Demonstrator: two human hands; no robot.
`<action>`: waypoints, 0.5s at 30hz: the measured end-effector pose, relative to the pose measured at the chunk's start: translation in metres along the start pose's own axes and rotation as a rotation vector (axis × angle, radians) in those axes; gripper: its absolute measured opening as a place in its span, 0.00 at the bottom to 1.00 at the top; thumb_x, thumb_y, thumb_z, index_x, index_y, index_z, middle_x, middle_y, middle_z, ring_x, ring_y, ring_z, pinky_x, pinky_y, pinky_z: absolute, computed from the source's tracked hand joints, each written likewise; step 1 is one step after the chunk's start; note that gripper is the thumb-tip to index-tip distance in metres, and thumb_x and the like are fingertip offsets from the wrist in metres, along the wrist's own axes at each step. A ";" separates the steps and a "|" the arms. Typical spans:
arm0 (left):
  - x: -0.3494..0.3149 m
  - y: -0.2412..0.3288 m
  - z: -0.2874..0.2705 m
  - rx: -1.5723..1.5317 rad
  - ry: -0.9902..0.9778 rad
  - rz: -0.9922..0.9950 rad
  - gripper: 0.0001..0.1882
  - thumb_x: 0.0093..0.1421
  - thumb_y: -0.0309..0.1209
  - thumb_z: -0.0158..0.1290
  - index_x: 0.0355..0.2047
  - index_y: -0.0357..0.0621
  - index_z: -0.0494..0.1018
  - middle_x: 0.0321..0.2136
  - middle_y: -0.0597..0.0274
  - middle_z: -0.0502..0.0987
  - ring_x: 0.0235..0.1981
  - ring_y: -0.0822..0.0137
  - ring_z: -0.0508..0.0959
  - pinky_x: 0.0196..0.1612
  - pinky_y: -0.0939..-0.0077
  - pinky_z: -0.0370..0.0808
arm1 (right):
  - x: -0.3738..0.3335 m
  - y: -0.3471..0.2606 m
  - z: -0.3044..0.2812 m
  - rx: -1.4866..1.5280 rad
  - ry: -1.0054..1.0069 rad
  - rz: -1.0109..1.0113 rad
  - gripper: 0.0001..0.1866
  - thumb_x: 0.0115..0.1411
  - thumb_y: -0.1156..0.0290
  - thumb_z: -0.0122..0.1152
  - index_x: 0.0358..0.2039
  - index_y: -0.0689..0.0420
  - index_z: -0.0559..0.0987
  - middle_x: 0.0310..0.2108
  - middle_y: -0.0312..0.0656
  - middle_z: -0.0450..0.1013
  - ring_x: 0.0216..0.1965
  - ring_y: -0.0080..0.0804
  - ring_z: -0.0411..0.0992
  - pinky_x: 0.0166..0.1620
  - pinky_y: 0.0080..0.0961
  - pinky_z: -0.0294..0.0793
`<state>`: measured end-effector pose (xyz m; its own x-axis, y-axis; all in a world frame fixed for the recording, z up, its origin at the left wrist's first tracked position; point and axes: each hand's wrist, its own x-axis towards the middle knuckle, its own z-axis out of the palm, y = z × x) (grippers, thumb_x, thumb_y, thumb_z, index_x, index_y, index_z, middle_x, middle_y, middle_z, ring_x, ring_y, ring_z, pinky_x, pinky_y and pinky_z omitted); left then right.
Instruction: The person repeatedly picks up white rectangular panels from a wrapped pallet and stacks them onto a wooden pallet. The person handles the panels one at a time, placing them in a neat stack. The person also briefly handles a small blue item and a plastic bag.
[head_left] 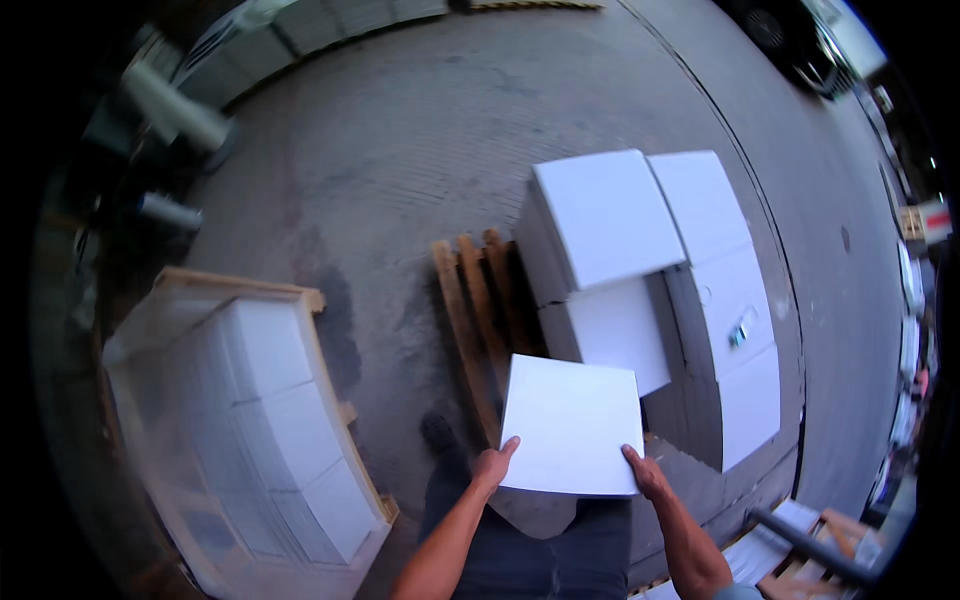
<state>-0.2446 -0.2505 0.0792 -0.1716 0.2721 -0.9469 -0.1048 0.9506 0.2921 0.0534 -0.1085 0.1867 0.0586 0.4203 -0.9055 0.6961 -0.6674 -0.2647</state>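
Note:
Between my two hands is a flat white square piece like card or paper sheets (570,425); whether it is one sheet or a thin stack I cannot tell. My left hand (494,464) grips its near left corner, thumb on top. At the near right edge my right hand (645,470) holds it the same way, and the fingers of both hands are hidden beneath. Just beyond, tall white stacks (608,218) with grey sides stand on a wooden pallet (470,315). A lower white stack (618,325) is partly covered by the held piece.
On the left, plastic-wrapped white stacks (270,350) stand on another pallet. A small clear-and-green item (740,332) lies on the right-hand stacks. A dark bar (808,546) and wooden pieces are at lower right. A dark vehicle (785,40) stands at far right.

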 end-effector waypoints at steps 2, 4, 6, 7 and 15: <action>-0.010 -0.029 -0.029 -0.166 0.009 -0.008 0.41 0.54 0.59 0.50 0.41 0.22 0.71 0.39 0.38 0.76 0.44 0.51 0.76 0.47 0.67 0.69 | -0.019 -0.014 0.028 -0.098 0.002 -0.040 0.44 0.54 0.38 0.51 0.43 0.77 0.73 0.39 0.58 0.74 0.42 0.42 0.72 0.46 0.28 0.68; -0.019 -0.069 -0.044 -0.329 0.005 -0.014 0.39 0.55 0.57 0.51 0.42 0.21 0.71 0.41 0.39 0.75 0.43 0.53 0.76 0.46 0.67 0.70 | -0.026 -0.028 0.056 -0.229 -0.032 -0.006 0.40 0.57 0.41 0.52 0.46 0.74 0.73 0.43 0.54 0.73 0.44 0.37 0.71 0.49 0.27 0.67; -0.026 -0.119 -0.060 -0.663 -0.073 -0.079 0.35 0.56 0.53 0.52 0.43 0.24 0.71 0.41 0.45 0.75 0.41 0.58 0.76 0.43 0.67 0.72 | -0.029 -0.048 0.089 -0.418 -0.110 0.008 0.39 0.57 0.41 0.51 0.45 0.74 0.73 0.43 0.54 0.72 0.44 0.37 0.70 0.49 0.28 0.66; -0.039 -0.140 -0.070 -0.797 -0.079 -0.130 0.34 0.56 0.52 0.52 0.43 0.25 0.71 0.41 0.46 0.76 0.41 0.59 0.76 0.42 0.67 0.72 | -0.028 -0.058 0.113 -0.465 -0.095 0.043 0.38 0.56 0.41 0.53 0.43 0.71 0.75 0.40 0.52 0.74 0.42 0.38 0.71 0.48 0.28 0.66; -0.037 -0.372 -0.076 -1.408 0.159 -0.272 0.34 0.56 0.51 0.54 0.47 0.28 0.69 0.41 0.50 0.76 0.41 0.58 0.76 0.43 0.65 0.72 | -0.002 -0.121 0.360 -1.021 -0.295 0.007 0.36 0.52 0.41 0.58 0.38 0.69 0.79 0.36 0.50 0.76 0.38 0.37 0.75 0.45 0.29 0.69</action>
<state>-0.2740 -0.6260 0.0160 -0.0846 0.0018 -0.9964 -0.9964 0.0099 0.0846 -0.2882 -0.2500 0.1010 -0.0156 0.1610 -0.9868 0.9751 0.2210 0.0206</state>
